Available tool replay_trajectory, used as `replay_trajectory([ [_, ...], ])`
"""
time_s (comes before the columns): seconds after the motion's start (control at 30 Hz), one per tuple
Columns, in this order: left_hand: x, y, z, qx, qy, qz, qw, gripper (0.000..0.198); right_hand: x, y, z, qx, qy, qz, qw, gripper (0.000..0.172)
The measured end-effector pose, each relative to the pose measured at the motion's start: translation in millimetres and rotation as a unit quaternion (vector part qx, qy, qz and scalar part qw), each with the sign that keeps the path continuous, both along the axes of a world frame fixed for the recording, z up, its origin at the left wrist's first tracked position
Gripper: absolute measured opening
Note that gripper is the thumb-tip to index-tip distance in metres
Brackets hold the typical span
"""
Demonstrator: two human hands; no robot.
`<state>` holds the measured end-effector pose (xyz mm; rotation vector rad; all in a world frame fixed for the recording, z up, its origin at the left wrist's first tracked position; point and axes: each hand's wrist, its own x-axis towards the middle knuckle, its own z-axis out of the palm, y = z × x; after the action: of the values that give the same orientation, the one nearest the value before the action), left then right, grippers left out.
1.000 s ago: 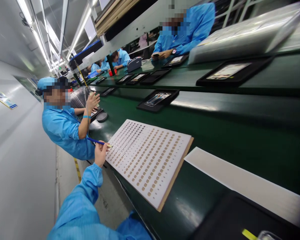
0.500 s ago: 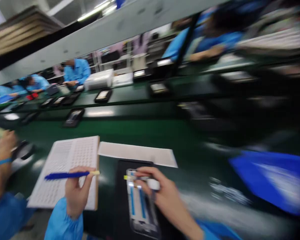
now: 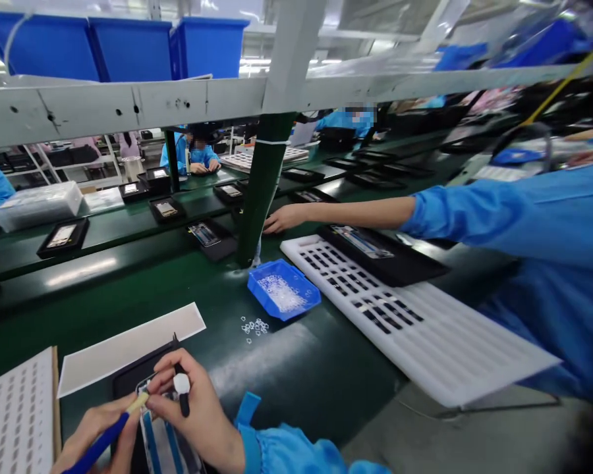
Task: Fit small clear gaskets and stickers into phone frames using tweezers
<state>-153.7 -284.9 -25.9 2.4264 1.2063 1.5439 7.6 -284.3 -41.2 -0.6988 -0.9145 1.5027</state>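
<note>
My left hand, at the lower left, is closed around a blue pen-like tool with a pale yellow tip. That tip meets the top end of a phone frame with blue strips, which lies on a black tray. My right hand bends over the frame, its fingertips close to the yellow tip. Black tweezers with a white patch are tucked in this hand, their points sticking out above the knuckles. Fingers hide the frame's top corner.
A blue bin of small clear rings stands ahead, with loose rings beside it. White sheets of parts lie left; a white rack lies right. A co-worker's arm reaches across. A green post rises from the bench.
My view has swung right, bringing the blue bin, rack and co-worker's arm closer into sight. My left hand has moved from above the printed sheet to the phone frame, bringing the tool's tip against it.
</note>
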Motion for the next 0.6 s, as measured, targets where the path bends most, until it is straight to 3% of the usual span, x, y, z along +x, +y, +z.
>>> replay_trajectory([
  [0.27,12,-7,-0.3,-0.024,0.011,0.069,0.997,0.006,-2,1,-3.0,0.031,-0.027,-0.059,0.997,0.027],
  [0.6,26,-1,-3.7,-0.112,-0.080,0.049,0.989,0.008,3,3,-7.2,0.018,-0.051,-0.072,0.996,0.025],
])
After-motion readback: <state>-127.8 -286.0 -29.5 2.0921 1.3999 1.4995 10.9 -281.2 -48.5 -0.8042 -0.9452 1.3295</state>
